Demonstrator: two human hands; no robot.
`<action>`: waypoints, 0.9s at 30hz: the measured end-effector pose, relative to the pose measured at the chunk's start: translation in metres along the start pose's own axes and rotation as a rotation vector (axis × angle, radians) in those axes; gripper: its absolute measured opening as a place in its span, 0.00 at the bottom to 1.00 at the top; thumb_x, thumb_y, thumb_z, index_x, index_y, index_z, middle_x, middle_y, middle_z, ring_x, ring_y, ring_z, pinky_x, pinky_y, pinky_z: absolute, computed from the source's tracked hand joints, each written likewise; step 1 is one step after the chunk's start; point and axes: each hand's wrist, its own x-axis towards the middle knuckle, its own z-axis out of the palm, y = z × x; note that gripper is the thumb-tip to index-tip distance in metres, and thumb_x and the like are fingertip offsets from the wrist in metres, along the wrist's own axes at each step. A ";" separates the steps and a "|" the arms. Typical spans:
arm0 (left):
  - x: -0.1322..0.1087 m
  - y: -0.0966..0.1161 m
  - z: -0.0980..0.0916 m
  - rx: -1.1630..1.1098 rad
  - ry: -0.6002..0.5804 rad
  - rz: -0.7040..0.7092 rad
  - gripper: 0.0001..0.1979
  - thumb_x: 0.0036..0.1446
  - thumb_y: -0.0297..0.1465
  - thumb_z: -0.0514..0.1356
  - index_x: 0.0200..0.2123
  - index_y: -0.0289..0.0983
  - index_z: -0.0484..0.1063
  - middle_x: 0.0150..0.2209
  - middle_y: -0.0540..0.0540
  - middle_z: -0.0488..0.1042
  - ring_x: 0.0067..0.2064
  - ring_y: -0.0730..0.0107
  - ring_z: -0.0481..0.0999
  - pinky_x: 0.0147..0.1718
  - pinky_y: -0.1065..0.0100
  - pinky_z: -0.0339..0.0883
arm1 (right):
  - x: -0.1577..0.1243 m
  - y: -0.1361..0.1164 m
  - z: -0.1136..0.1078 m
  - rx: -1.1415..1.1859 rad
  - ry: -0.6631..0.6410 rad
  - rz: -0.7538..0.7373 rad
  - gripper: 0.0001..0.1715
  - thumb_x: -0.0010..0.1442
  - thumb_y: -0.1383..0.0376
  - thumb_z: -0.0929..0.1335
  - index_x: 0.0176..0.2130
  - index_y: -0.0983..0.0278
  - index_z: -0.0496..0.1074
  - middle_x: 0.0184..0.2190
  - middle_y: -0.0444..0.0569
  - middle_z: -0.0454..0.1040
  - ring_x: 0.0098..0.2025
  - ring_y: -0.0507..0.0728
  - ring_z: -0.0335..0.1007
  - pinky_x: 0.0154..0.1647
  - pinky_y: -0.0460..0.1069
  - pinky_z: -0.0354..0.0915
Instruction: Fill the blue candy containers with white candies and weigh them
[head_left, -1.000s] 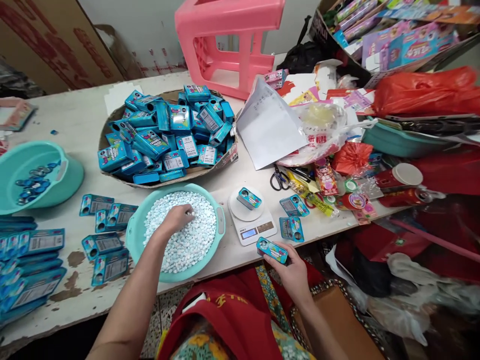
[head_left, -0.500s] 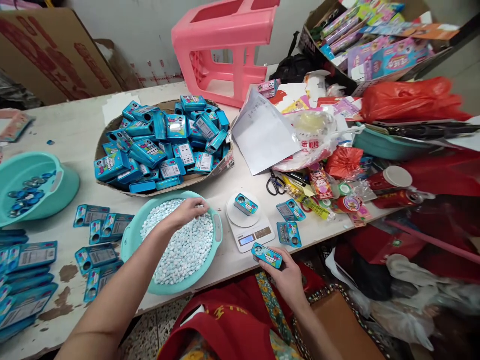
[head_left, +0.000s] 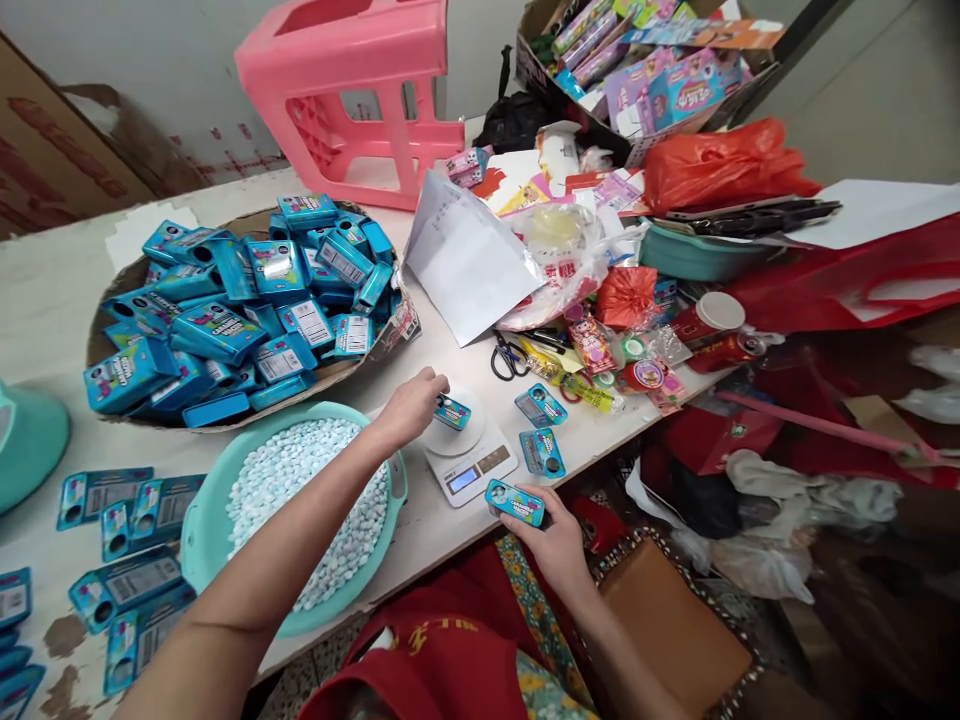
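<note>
My left hand (head_left: 414,405), fingers pinched together, is at the left end of a small blue box (head_left: 454,413) on the white round plate of a digital scale (head_left: 480,470). Whether it grips the box or a candy is hidden. In my right hand (head_left: 551,535) is another blue box (head_left: 515,503), held in front of the scale near the table's edge. A teal basin (head_left: 394,490) of small pale candies (head_left: 292,470) stands under my left forearm. Two more blue boxes, one (head_left: 541,404) behind the other (head_left: 542,452), lie right of the scale.
A carton (head_left: 330,385) heaped with blue boxes stands behind the basin. More blue boxes (head_left: 135,590) lie at the left. Scissors (head_left: 508,357), paper (head_left: 469,265), cups and wrappers crowd the right side. A pink stool (head_left: 345,60) lies at the back.
My left hand has moved from above the candies to the box on the scale. My right hand still holds its box. The view has shifted to the right.
</note>
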 end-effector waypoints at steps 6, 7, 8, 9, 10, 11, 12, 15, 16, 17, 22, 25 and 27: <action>-0.020 -0.016 -0.015 -0.291 0.106 -0.145 0.07 0.49 0.25 0.55 0.31 0.36 0.72 0.31 0.48 0.74 0.34 0.69 0.70 0.32 0.71 0.59 | 0.001 -0.004 -0.001 -0.018 -0.019 -0.014 0.20 0.48 0.59 0.74 0.41 0.63 0.74 0.39 0.49 0.73 0.40 0.58 0.70 0.44 0.52 0.67; -0.031 -0.023 -0.019 -0.308 0.126 -0.184 0.07 0.49 0.25 0.55 0.31 0.36 0.72 0.31 0.48 0.74 0.34 0.69 0.71 0.32 0.71 0.59 | 0.001 -0.004 -0.001 -0.023 -0.018 -0.014 0.20 0.48 0.59 0.74 0.41 0.63 0.74 0.39 0.49 0.73 0.40 0.58 0.70 0.44 0.52 0.67; -0.043 -0.031 -0.023 -0.306 0.133 -0.227 0.07 0.49 0.27 0.56 0.32 0.37 0.72 0.31 0.49 0.74 0.34 0.69 0.71 0.32 0.71 0.59 | 0.001 -0.004 -0.001 -0.027 -0.017 -0.015 0.20 0.48 0.59 0.74 0.41 0.64 0.74 0.39 0.49 0.73 0.40 0.58 0.70 0.44 0.52 0.67; -0.055 -0.039 -0.026 -0.290 0.128 -0.278 0.07 0.49 0.28 0.56 0.32 0.37 0.72 0.32 0.49 0.75 0.33 0.68 0.71 0.31 0.71 0.59 | 0.001 -0.002 -0.001 -0.032 -0.013 -0.016 0.20 0.47 0.59 0.74 0.41 0.64 0.74 0.39 0.49 0.73 0.41 0.58 0.70 0.44 0.53 0.67; -0.067 -0.047 -0.029 -0.269 0.115 -0.335 0.07 0.49 0.30 0.57 0.33 0.38 0.73 0.32 0.49 0.75 0.33 0.68 0.71 0.30 0.70 0.58 | 0.000 -0.001 0.000 -0.036 -0.010 -0.017 0.21 0.47 0.58 0.74 0.41 0.64 0.73 0.39 0.49 0.73 0.41 0.58 0.70 0.44 0.53 0.67; -0.077 -0.053 -0.031 -0.248 0.103 -0.390 0.08 0.50 0.31 0.57 0.34 0.38 0.73 0.32 0.49 0.75 0.32 0.68 0.71 0.30 0.70 0.57 | 0.000 0.001 0.000 -0.040 -0.007 -0.014 0.21 0.47 0.58 0.74 0.41 0.64 0.73 0.39 0.49 0.73 0.41 0.58 0.70 0.44 0.53 0.66; -0.085 -0.057 -0.032 -0.231 0.098 -0.431 0.08 0.50 0.33 0.58 0.34 0.38 0.73 0.32 0.50 0.75 0.32 0.67 0.70 0.29 0.70 0.57 | -0.001 0.003 0.000 -0.044 -0.007 -0.010 0.22 0.47 0.57 0.74 0.41 0.64 0.73 0.39 0.49 0.73 0.40 0.58 0.70 0.44 0.53 0.66; -0.088 -0.055 -0.025 -0.228 0.126 -0.415 0.09 0.52 0.34 0.57 0.35 0.38 0.73 0.34 0.48 0.75 0.34 0.67 0.71 0.31 0.69 0.57 | -0.003 0.005 0.002 -0.055 -0.012 0.006 0.23 0.47 0.56 0.74 0.41 0.64 0.73 0.38 0.49 0.73 0.39 0.58 0.70 0.43 0.53 0.67; -0.083 -0.049 -0.021 -0.240 0.140 -0.360 0.09 0.53 0.34 0.57 0.36 0.38 0.73 0.35 0.48 0.75 0.35 0.67 0.71 0.32 0.69 0.58 | -0.003 0.006 0.002 -0.058 -0.017 0.010 0.23 0.47 0.56 0.74 0.41 0.64 0.73 0.38 0.49 0.73 0.39 0.58 0.70 0.43 0.53 0.66; -0.076 -0.041 -0.015 -0.249 0.156 -0.296 0.09 0.55 0.34 0.56 0.36 0.37 0.73 0.35 0.47 0.75 0.35 0.67 0.71 0.33 0.69 0.59 | -0.004 0.005 0.002 -0.060 -0.021 0.011 0.23 0.47 0.56 0.74 0.41 0.64 0.73 0.38 0.49 0.73 0.39 0.58 0.70 0.43 0.53 0.66; -0.034 0.006 0.012 -0.106 0.226 -0.105 0.13 0.58 0.40 0.56 0.42 0.39 0.71 0.41 0.45 0.72 0.42 0.63 0.70 0.36 0.67 0.61 | -0.004 0.006 0.001 -0.053 -0.020 0.019 0.24 0.47 0.56 0.74 0.42 0.65 0.73 0.39 0.50 0.72 0.41 0.59 0.69 0.46 0.54 0.65; -0.015 0.022 0.026 0.081 0.192 -0.121 0.14 0.57 0.41 0.58 0.43 0.39 0.71 0.42 0.43 0.72 0.45 0.59 0.68 0.36 0.64 0.61 | -0.003 0.007 0.000 -0.053 -0.009 0.027 0.24 0.46 0.56 0.74 0.42 0.64 0.73 0.40 0.50 0.72 0.42 0.60 0.69 0.47 0.55 0.65; -0.004 0.024 0.032 0.121 0.155 -0.133 0.10 0.58 0.37 0.57 0.40 0.39 0.71 0.41 0.43 0.72 0.44 0.59 0.68 0.36 0.64 0.60 | -0.003 0.008 0.000 -0.054 -0.009 0.031 0.24 0.46 0.56 0.74 0.42 0.64 0.73 0.40 0.50 0.72 0.42 0.60 0.69 0.47 0.55 0.64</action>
